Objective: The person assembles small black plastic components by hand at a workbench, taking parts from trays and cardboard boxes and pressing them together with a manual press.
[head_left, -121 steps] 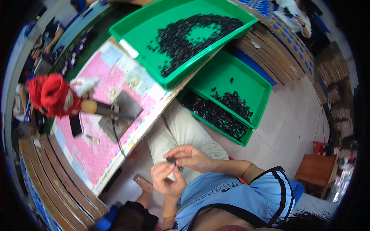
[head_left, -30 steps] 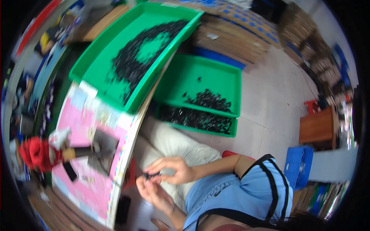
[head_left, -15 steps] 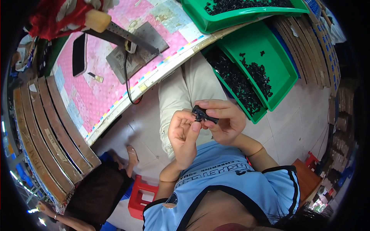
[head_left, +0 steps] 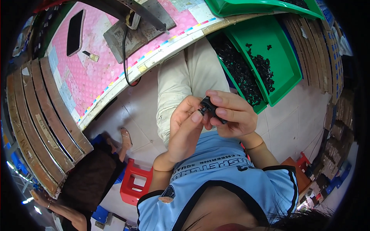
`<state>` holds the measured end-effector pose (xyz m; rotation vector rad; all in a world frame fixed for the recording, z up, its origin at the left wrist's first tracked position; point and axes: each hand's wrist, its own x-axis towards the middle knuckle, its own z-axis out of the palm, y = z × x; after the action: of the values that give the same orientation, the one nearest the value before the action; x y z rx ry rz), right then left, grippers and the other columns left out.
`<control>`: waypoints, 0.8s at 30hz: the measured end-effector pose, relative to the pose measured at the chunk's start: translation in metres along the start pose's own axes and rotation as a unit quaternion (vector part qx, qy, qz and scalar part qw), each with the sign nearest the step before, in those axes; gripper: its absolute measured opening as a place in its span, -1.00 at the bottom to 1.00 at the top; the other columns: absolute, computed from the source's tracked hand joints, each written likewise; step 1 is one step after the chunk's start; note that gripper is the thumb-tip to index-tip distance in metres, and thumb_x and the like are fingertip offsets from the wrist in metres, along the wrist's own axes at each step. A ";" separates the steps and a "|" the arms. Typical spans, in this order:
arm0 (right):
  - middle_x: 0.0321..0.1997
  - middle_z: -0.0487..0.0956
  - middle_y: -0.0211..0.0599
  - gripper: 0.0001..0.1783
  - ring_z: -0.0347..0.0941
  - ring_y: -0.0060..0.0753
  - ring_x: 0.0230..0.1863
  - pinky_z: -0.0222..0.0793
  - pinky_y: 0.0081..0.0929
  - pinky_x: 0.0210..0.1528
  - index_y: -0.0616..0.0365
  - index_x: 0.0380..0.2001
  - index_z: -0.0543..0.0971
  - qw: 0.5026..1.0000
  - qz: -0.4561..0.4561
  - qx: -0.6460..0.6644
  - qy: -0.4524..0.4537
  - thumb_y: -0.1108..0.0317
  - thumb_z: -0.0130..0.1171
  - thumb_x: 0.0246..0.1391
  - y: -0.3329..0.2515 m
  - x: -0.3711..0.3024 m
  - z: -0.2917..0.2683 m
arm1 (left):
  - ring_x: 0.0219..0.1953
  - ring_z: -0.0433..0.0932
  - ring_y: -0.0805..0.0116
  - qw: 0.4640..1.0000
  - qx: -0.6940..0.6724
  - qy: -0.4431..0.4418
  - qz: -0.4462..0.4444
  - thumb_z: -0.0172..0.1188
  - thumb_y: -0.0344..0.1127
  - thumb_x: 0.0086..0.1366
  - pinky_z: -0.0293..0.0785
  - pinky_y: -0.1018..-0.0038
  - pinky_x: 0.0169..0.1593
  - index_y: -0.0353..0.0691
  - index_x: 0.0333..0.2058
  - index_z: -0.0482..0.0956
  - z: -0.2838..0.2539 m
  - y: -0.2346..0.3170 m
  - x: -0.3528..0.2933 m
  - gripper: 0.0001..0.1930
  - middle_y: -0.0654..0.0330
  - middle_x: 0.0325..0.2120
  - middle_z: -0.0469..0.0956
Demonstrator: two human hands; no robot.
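Note:
Over my lap, both hands are closed around small black plastic parts. My right hand grips a chunky black part between its thumb and fingers. At that part's left side my left hand pinches a little black piece with thumb and forefinger, and the two parts touch. Whether they are joined I cannot tell, since my fingers cover much of them. Green trays to the right of my knees hold many loose small black pieces.
A pink-covered table lies ahead, bearing a metal fixture with a cable, a phone and a small brush. Another green tray sits on its edge. A red stool and another person are at left.
My hands have shifted slightly right and up in the picture, still holding the black parts together. The view has tilted, so the table and trays sit higher.

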<state>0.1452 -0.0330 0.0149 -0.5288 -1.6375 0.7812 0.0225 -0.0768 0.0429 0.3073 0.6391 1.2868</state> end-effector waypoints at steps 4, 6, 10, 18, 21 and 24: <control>-0.22 0.44 -0.13 -0.68 0.43 -0.13 -0.20 0.43 -0.41 -0.24 0.26 -0.34 0.43 0.997 -0.031 -0.058 -0.049 0.53 0.21 -0.29 0.000 0.001 -0.002 | -0.46 0.26 0.57 0.998 -0.031 0.025 -0.051 -0.08 -0.27 0.15 0.19 0.65 -0.34 -0.22 -0.40 0.24 -0.002 0.003 -0.001 -0.85 0.29 -0.51 0.31; -0.22 0.44 -0.14 -0.68 0.42 -0.12 -0.19 0.43 -0.42 -0.24 0.25 -0.34 0.43 0.995 -0.044 -0.070 -0.058 0.52 0.22 -0.29 0.001 0.001 -0.001 | -0.46 0.25 0.58 0.998 -0.032 0.027 -0.053 -0.09 -0.26 0.15 0.18 0.66 -0.34 -0.22 -0.40 0.24 -0.001 0.003 -0.002 -0.84 0.30 -0.51 0.31; -0.22 0.44 -0.15 -0.67 0.42 -0.12 -0.19 0.44 -0.43 -0.26 0.23 -0.34 0.44 0.995 -0.039 -0.073 -0.061 0.51 0.23 -0.30 0.000 0.003 0.001 | -0.45 0.24 0.59 0.998 0.011 0.060 -0.017 -0.08 -0.28 0.14 0.18 0.66 -0.33 -0.22 -0.40 0.23 0.004 0.004 -0.001 -0.85 0.29 -0.50 0.31; -0.23 0.45 -0.15 -0.65 0.43 -0.15 -0.22 0.42 -0.45 -0.24 0.22 -0.33 0.44 0.999 -0.018 -0.031 -0.029 0.50 0.24 -0.31 0.007 -0.002 0.006 | -0.29 0.33 0.51 0.995 0.070 0.048 0.051 -0.07 -0.39 0.12 0.23 0.61 -0.18 -0.32 -0.24 0.23 -0.001 0.004 0.008 -0.77 0.17 -0.34 0.36; -0.23 0.45 -0.13 -0.64 0.42 -0.21 -0.21 0.39 -0.47 -0.22 0.25 -0.31 0.43 0.999 -0.008 -0.035 -0.032 0.50 0.24 -0.30 0.007 -0.001 0.007 | -0.26 0.36 0.44 0.992 0.084 0.006 0.096 -0.06 -0.48 0.10 0.27 0.58 -0.17 -0.37 -0.18 0.20 -0.014 -0.002 0.009 -0.72 0.11 -0.30 0.36; -0.29 0.46 -0.11 -0.62 0.40 -0.39 -0.28 0.34 -0.59 -0.26 0.34 -0.24 0.35 0.978 0.199 0.051 0.032 0.46 0.16 -0.18 0.007 0.000 0.008 | -0.31 0.38 0.41 0.981 0.096 -0.012 0.169 -0.03 -0.58 0.05 0.31 0.57 -0.20 -0.40 -0.19 0.22 -0.020 -0.007 0.012 -0.70 0.09 -0.30 0.36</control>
<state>0.1370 -0.0300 0.0094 -0.8136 -1.4402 1.1249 0.0179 -0.0694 0.0200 0.6107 0.7119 1.5450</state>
